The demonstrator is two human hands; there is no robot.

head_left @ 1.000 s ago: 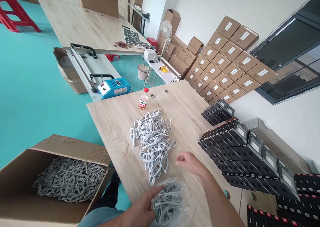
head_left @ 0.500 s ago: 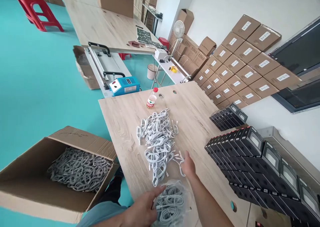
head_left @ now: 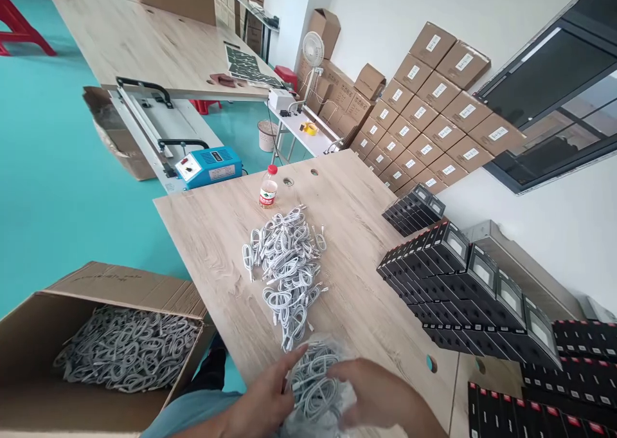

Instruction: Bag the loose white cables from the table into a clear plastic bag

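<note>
A clear plastic bag (head_left: 311,422) filled with coiled white cables (head_left: 315,380) lies at the near edge of the table. My left hand (head_left: 270,386) grips the bag's left side, index finger stretched along its mouth. Over the bag's right side is my right hand (head_left: 378,390), thumb and fingers apart and slightly blurred; no cable shows clearly between them. Just beyond the bag, a loose pile of coiled white cables (head_left: 289,264) spreads over the wooden tabletop (head_left: 216,232).
A large open carton (head_left: 29,386) of grey-looking cables stands at the lower left. A red-capped bottle (head_left: 268,187) is behind the pile. Stacked black boxes (head_left: 448,283) line the right side. A blue-boxed machine (head_left: 209,166) sits past the table's far edge.
My right hand has come from the pile's right edge, where it had a white cable, back to the bag. My left hand stays at the bag. The view has swung right.
</note>
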